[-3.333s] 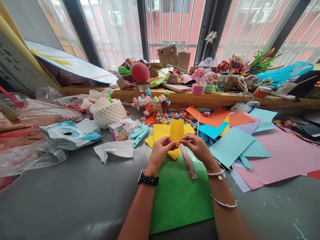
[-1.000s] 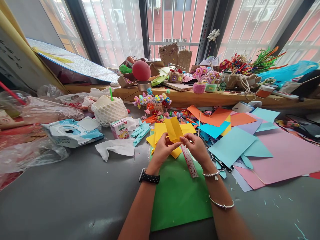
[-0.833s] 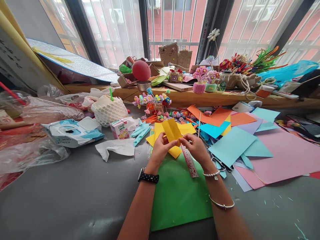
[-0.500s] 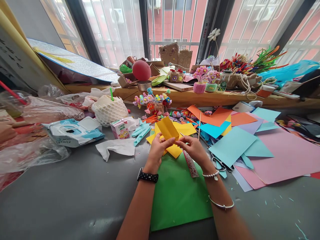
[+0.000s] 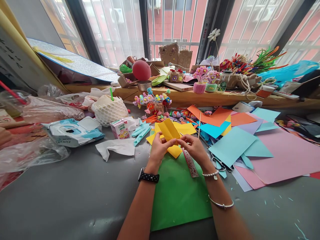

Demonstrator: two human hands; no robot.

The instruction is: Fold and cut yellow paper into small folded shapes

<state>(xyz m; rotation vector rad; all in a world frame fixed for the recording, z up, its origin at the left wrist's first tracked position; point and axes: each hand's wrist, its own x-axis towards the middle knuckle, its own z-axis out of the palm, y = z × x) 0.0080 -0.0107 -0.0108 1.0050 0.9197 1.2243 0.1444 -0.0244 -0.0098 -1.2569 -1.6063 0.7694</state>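
A creased piece of yellow paper (image 5: 169,129) is held up between my two hands, above a green sheet (image 5: 181,196). My left hand (image 5: 159,150) pinches its lower left side between thumb and fingers. At the lower right corner, my right hand (image 5: 193,148) has thumb and fingertips closed on the same paper. More yellow paper (image 5: 186,128) lies behind and under the hands, partly covered by them. A patterned ruler strip (image 5: 190,163) rests on the green sheet near my right wrist.
Scissors (image 5: 218,164) lie partly beneath turquoise sheets (image 5: 232,146) at the right, beside a large pink sheet (image 5: 287,156). Leftward are a wet-wipe pack (image 5: 72,131), a tissue (image 5: 116,148), a small carton (image 5: 120,129) and a netted coconut (image 5: 110,110). A flower basket (image 5: 155,106) stands behind.
The yellow paper has tilted and shifted slightly right, its centre crease now more upright. My left hand moved a little right; my right hand's fingers are closer to the paper.
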